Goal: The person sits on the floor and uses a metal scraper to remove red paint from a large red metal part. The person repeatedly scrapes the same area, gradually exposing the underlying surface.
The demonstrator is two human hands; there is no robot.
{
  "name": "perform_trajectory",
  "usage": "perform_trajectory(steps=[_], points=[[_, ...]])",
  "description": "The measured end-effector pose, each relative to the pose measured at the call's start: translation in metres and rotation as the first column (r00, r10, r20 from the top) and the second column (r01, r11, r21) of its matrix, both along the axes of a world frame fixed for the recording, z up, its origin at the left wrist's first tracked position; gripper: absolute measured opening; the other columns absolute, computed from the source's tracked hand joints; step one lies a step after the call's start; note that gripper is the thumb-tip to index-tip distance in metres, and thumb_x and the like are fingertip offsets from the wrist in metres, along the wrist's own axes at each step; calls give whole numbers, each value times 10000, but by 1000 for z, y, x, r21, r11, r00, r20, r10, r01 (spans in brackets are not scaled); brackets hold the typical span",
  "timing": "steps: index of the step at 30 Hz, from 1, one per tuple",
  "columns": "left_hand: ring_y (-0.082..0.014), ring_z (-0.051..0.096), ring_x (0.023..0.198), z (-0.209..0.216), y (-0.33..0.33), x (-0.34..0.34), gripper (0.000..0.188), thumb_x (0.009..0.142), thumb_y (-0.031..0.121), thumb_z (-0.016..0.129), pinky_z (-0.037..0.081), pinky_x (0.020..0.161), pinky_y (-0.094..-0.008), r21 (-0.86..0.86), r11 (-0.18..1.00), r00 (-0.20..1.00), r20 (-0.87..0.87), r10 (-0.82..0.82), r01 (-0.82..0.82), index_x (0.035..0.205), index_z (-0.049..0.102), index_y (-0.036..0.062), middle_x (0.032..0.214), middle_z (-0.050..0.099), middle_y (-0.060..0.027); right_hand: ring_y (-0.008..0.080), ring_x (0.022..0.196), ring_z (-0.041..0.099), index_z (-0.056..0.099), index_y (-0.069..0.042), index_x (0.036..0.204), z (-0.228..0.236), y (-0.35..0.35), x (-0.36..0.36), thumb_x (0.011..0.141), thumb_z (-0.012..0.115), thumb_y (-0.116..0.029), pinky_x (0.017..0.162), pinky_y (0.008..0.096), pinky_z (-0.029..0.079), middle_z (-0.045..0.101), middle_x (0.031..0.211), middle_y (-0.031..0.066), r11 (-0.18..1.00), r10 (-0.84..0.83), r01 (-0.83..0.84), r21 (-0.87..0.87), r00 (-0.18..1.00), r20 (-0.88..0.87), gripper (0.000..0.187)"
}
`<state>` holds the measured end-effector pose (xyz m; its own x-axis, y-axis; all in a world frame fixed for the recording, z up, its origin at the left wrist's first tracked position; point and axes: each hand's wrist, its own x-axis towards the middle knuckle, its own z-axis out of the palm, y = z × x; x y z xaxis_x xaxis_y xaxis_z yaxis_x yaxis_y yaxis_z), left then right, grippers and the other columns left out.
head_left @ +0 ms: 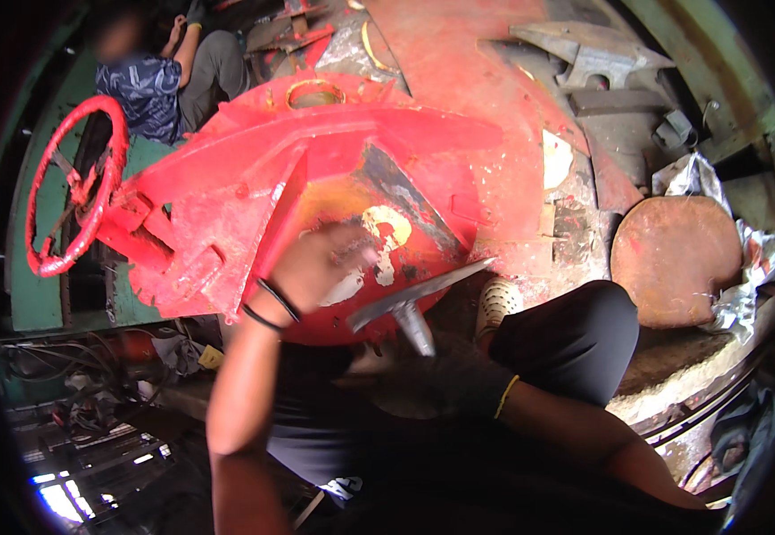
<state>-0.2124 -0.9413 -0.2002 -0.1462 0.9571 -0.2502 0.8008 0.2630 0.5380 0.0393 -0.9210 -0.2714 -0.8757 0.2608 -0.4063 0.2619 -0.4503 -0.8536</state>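
My left hand (321, 263), bare with dark bands at the wrist, is over the red-painted metal part (272, 134) in front of me. Its fingers are smeared by motion, beside a patch of pale, flaking paint (389, 227) and dark bare metal. In my right hand (445, 379), which wears a dark glove, is a chipping hammer (414, 330). The hammer's long head tapers to a point on the right and lies across the part's near edge. Much of the handle is hidden in the glove.
A red steering wheel (75, 187) rises at the left. Another person (151, 94) sits beyond it. At the far right are an anvil (593, 49), a round rusty plate (677, 259) and crumpled foil (744, 281). Cables and hoses (66, 357) lie at the lower left.
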Motion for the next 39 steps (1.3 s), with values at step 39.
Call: perform_trajectory(steps=[39], points=[[-398, 626, 995, -95, -9, -149, 233, 965, 214, 475, 499, 859, -524, 398, 851, 846, -262, 465, -344, 1094, 588, 56, 1050, 649, -198, 419, 794, 648, 628, -26, 941, -97, 87, -80, 866, 671, -400, 673, 453, 514, 651, 788, 238, 136, -286, -306, 942, 898, 333, 384]])
